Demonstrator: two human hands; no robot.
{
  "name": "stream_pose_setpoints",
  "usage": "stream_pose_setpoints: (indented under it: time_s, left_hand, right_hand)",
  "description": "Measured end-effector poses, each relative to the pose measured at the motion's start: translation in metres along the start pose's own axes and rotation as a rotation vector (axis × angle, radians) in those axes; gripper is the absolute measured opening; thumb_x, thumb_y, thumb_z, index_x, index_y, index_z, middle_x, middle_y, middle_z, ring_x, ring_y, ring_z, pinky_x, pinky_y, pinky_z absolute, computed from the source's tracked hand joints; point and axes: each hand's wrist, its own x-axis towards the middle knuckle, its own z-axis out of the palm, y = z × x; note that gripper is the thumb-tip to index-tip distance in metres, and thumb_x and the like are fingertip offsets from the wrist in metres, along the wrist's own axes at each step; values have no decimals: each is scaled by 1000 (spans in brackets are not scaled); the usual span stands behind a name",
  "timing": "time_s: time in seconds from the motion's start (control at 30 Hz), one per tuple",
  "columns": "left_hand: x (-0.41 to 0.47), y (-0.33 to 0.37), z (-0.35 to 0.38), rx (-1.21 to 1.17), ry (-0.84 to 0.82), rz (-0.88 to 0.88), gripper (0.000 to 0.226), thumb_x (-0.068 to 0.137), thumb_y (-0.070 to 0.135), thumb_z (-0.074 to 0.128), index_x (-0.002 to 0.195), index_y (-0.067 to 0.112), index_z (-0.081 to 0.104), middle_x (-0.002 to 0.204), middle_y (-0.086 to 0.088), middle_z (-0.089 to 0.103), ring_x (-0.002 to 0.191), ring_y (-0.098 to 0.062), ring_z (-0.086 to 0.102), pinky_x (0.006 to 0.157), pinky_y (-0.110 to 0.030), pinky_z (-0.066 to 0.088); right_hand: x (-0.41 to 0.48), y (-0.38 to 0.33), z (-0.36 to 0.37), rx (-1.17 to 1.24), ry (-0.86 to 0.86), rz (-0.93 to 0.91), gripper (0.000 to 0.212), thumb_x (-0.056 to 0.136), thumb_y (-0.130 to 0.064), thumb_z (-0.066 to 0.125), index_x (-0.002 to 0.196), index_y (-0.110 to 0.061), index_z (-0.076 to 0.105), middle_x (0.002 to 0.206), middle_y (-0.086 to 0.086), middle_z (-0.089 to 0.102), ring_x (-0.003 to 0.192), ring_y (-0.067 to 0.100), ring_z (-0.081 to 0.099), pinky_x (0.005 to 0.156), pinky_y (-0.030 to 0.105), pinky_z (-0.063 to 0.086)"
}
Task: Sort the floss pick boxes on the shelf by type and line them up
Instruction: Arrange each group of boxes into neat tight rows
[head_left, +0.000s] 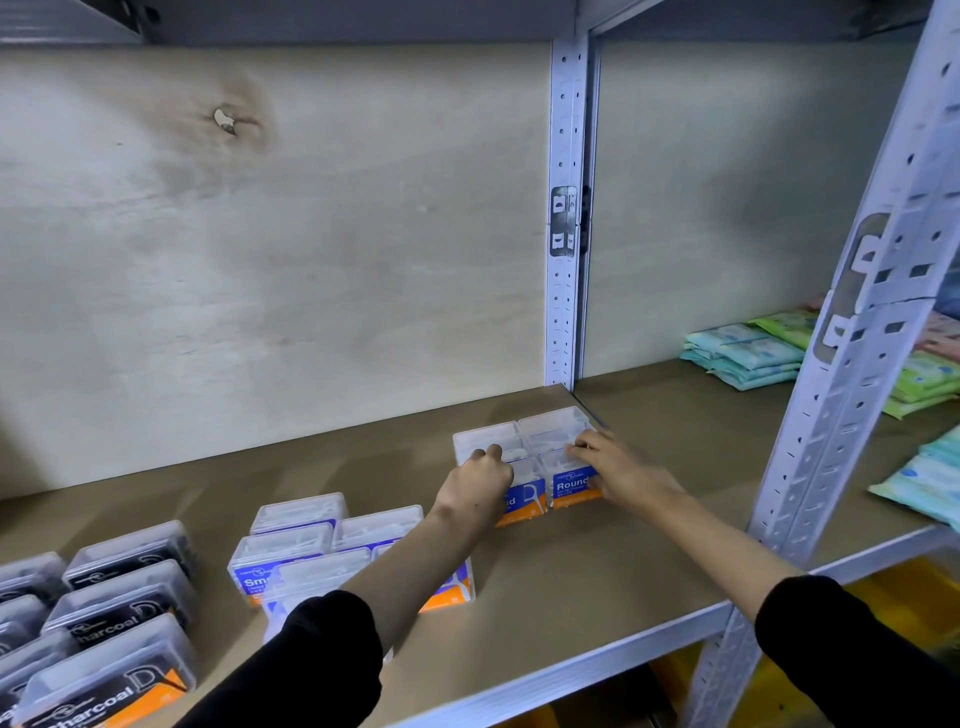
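My left hand (480, 480) is curling its fingers over the lid of the front-left box (530, 493), gripping it from the nine o'clock side. That box is part of a block of four clear plastic floss pick boxes (519, 434) with blue-and-orange labels. My right hand (621, 470) is bending its fingers across the front-right box (571, 486), the one reading "Round", holding it from three o'clock; I cannot see its thumb. The block is sitting on the brown shelf board (597, 561), with the white perforated metal upright (563, 291) just behind it at twelve o'clock. At seven o'clock from my hands, similar blue-labelled boxes (291, 545) are lying partly under my left forearm. Black-labelled Charcoal boxes (124, 597) are sitting farther out at eight o'clock. Stacked pastel wipe packs (748, 358) are resting at two o'clock.
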Motion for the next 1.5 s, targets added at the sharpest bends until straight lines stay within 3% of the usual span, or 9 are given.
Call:
stream_pose_setpoints:
  time_s: [0.6,0.73,0.87,0.97,1.03,1.2,1.3,1.4,1.5]
  left_hand:
    - [-3,0,3,-45,36,-15,42,93,16,50,132,2,41,136,-15,39,126,-28,43,96,-38,47]
    - [-4,-9,-3,-283,169,-57,48,90,26,54,135,12,46,137,-7,47,121,-26,50,96,-37,48]
    - [2,-20,-14,-674,418,-227,38,94,21,47,130,10,53,135,-9,55,122,-28,54,99,-31,43]
    - [12,-21,-13,-905,480,-401,35,96,16,40,124,4,56,128,-18,59,120,-33,53,96,-32,43]
    - [18,-19,-9,-1020,468,-498,34,96,13,36,120,1,57,122,-24,60,118,-37,53,95,-35,43]
    - [26,-13,4,-1143,372,-646,41,98,13,31,135,0,42,139,-20,47,128,-34,43,101,-31,37]
    - [29,-11,10,-1202,314,-657,39,98,16,33,130,-3,42,135,-23,50,122,-36,49,96,-35,42]
    - [28,-11,14,-1240,268,-630,43,99,21,35,137,2,36,136,-19,50,121,-33,52,93,-33,45]
    - [28,-13,17,-1264,259,-601,42,98,22,37,137,5,36,134,-16,52,116,-31,56,89,-33,48]
  right_hand:
    - [1,2,2,47,7,0,51,92,-14,51,140,-16,34,144,0,32,133,15,29,106,29,38]
    - [-2,6,1,329,174,55,51,86,-24,62,134,-14,47,136,-2,43,125,12,41,92,11,29]
    - [3,10,-1,655,457,158,39,85,-22,63,120,-6,60,118,7,58,101,16,54,82,20,37]
    - [13,12,-3,920,584,297,29,90,-13,55,116,-1,62,117,15,62,103,22,58,83,22,39]
    - [20,15,1,1032,601,400,30,93,-15,49,117,-1,61,121,14,62,110,24,56,83,21,37]
    - [37,21,12,1276,588,523,32,94,-18,48,118,-2,61,123,14,61,115,26,55,83,24,38]
    - [44,21,19,1404,491,521,33,93,-22,48,121,-6,59,114,11,63,99,25,62,74,30,50]
    - [47,20,22,1461,385,509,38,93,-24,49,128,-12,53,112,11,64,83,21,64,70,30,52]
    - [49,21,22,1427,350,495,40,93,-22,49,132,-12,48,129,11,57,103,27,62,71,26,51]
